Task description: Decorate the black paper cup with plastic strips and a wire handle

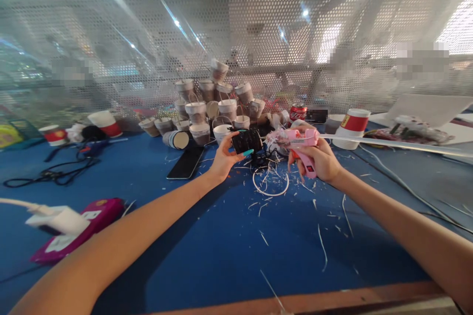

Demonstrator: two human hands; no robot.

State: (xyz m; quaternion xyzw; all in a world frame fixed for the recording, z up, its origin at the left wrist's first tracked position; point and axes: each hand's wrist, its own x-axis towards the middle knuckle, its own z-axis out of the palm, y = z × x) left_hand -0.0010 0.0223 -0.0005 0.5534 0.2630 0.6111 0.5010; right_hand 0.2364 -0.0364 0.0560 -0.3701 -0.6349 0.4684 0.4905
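Brown edging (354, 298) nearest on the blue bench (192, 266); mid-bench, left fingers (236, 158) clasp a rough black cylinder (247, 141), right fingers (312, 151) wrap a pink plastic glue gun (303, 140); far side, red can's (297, 114) lettering blurs.

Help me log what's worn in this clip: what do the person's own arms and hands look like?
The left forearm and right forearm show no sleeves, and both wrists look free of jewellery. The left hand is ungloved, with a long, turquoise-painted thumbnail. The right hand is ungloved too; its nails are too unclear to judge.
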